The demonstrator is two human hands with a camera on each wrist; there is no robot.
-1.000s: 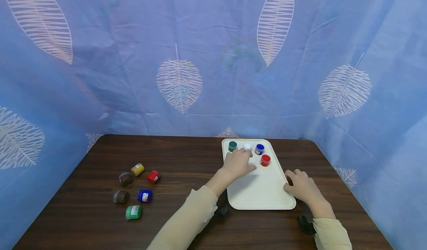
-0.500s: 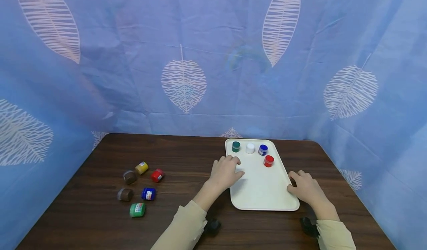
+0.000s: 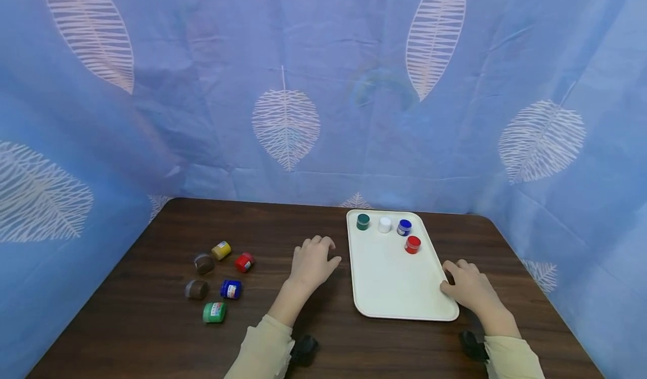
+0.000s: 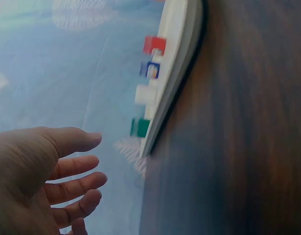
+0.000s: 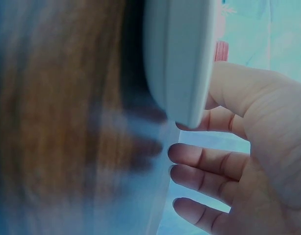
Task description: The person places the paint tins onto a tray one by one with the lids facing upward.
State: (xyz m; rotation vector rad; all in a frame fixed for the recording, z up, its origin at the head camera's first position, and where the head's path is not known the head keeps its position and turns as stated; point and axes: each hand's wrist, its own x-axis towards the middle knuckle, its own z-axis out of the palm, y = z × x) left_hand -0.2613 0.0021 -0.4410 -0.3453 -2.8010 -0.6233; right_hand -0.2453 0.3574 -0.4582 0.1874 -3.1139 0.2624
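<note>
A person's left hand [image 3: 310, 264] hangs over a dark wooden surface [image 3: 126, 334], its fingers loosely bent, parted from the thumb and holding nothing. Just right of those fingers lies a cream tray [image 3: 389, 283]. At its far end, ahead and right of them, stand a dark green jar [image 3: 363, 222], a white jar [image 3: 384, 224], a dark blue jar [image 3: 404, 227] and, nearer, an upright red jar [image 3: 412, 245]. Well left of those fingers, six jars appear to lie sideways: a yellow jar [image 3: 221, 250], a tipped red jar [image 3: 244, 262], a farther brown jar [image 3: 204, 263], a nearer brown jar [image 3: 196, 290], a blue jar [image 3: 231, 289] and a bright green jar [image 3: 214, 312]. The right hand [image 3: 470, 283] is at the tray's right edge, thumb over it, other fingers outside; whether they grip it, I cannot tell. A lying jar could roll if the left fingers brush it; a hard right-thumb push could tilt the tray and topple the standing jars.
</note>
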